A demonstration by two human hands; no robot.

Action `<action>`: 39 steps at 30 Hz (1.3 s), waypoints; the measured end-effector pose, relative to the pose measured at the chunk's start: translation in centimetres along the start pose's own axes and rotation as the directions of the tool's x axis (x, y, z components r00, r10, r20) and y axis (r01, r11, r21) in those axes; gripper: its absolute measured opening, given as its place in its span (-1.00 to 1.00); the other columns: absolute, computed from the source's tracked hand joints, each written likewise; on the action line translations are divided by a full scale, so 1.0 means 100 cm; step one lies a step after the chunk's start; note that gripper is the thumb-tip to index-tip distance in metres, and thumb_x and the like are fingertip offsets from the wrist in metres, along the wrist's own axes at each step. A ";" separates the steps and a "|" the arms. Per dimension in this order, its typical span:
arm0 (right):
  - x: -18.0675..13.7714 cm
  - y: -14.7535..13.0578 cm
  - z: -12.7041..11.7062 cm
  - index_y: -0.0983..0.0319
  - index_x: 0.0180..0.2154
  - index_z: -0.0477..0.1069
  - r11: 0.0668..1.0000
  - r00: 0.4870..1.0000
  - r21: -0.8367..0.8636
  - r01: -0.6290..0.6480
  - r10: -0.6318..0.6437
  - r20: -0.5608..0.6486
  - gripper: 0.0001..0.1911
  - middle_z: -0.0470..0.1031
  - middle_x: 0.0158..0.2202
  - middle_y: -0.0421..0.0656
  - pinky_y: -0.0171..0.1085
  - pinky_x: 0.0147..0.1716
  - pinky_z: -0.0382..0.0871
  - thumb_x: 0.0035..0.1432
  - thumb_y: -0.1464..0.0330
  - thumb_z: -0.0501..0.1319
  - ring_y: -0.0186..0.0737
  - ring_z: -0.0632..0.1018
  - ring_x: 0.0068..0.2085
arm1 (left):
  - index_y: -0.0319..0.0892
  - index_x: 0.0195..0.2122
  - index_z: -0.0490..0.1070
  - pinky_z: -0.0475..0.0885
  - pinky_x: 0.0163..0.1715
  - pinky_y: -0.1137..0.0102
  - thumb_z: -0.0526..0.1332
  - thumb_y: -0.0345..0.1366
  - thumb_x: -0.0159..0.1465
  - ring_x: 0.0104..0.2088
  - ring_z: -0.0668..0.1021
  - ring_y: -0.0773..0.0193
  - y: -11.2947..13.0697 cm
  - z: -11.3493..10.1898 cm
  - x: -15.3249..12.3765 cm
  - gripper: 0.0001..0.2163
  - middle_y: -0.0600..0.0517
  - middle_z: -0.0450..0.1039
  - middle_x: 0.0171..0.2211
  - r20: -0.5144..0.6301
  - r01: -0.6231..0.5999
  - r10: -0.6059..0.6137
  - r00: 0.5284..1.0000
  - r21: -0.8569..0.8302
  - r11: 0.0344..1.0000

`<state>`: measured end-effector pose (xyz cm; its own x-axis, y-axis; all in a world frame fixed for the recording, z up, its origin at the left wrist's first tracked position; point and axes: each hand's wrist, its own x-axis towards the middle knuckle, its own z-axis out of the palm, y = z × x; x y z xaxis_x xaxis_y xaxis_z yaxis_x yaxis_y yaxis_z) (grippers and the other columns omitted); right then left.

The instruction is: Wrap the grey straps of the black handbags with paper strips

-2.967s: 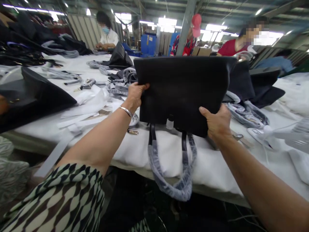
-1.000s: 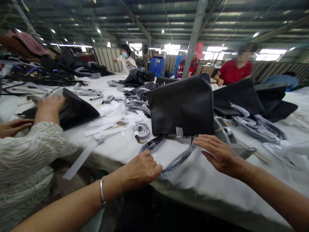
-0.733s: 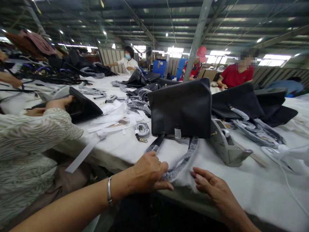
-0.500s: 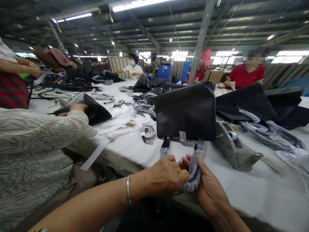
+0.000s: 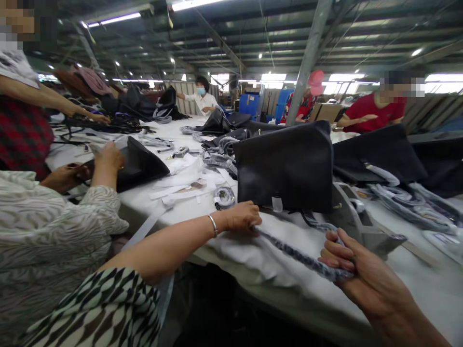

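Note:
A black leather handbag [image 5: 285, 166] stands upside down on the white-covered table [image 5: 275, 270], its wrapped handles lying toward me. My right hand [image 5: 356, 272] is closed round the loop of a grey foam-wrapped handle [image 5: 306, 258] and holds it pulled out to the right. My left hand [image 5: 240, 218] is closed at the other end of that handle, close to the bag's lower left corner. A silver bangle sits on my left wrist.
A person in a striped top [image 5: 47, 231] at my left works on another black bag [image 5: 139, 164]. White paper strips [image 5: 173, 190], a coiled strap with a clasp [image 5: 224, 196], a grey tape dispenser [image 5: 356, 219] and more black bags [image 5: 379, 154] lie about. Other workers stand beyond.
The bag, first held up in both hands, now stands on the table. My hands met at the handle, then my right drew the loop rightward while my left slid up to the bag.

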<state>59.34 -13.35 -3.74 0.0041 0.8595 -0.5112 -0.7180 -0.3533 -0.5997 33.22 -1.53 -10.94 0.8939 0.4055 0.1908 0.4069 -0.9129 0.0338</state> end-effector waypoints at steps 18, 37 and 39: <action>-0.014 0.051 -0.018 0.23 -0.36 0.24 0.896 0.976 0.396 -0.200 0.146 0.161 -0.85 0.08 -0.66 -0.39 -0.47 -0.65 0.28 0.19 0.36 0.20 -0.52 0.20 -0.67 | -0.26 -0.22 0.43 0.45 -0.18 0.22 0.08 0.14 0.28 -0.25 0.58 0.12 0.203 0.018 -0.006 -0.51 -0.15 0.53 -0.26 0.408 -0.461 -0.603 0.686 -0.397 -0.793; 0.004 0.067 -0.049 0.34 -0.23 0.36 0.863 0.992 -0.503 -0.049 0.101 0.077 -0.82 0.42 -0.56 -0.23 -0.48 -0.65 0.27 0.09 0.48 0.27 -0.45 0.36 -0.62 | -0.21 -0.21 0.39 0.41 -0.13 0.38 0.33 -0.50 0.10 -0.22 0.49 0.28 0.078 -0.027 -0.035 -0.76 0.02 0.44 -0.26 0.313 -0.143 -0.949 -0.042 -0.942 -0.305; 0.002 0.069 -0.043 0.31 -0.17 0.35 0.796 0.993 -0.605 -0.020 0.084 0.079 -0.79 0.38 -0.60 -0.28 -0.47 -0.70 0.23 0.12 0.44 0.27 -0.44 0.32 -0.66 | -0.13 -0.06 0.37 0.30 0.08 0.33 0.36 -0.42 0.09 -0.01 0.42 0.24 0.103 -0.030 -0.044 -0.61 0.02 0.40 -0.06 -0.025 0.158 -0.999 0.022 -0.987 0.028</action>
<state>57.37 -17.21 -10.57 -0.1114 0.8530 -0.5099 -0.1507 -0.5217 -0.8397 32.96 -12.87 -8.49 -0.3919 0.9200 -0.0051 -0.0331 -0.0086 0.9994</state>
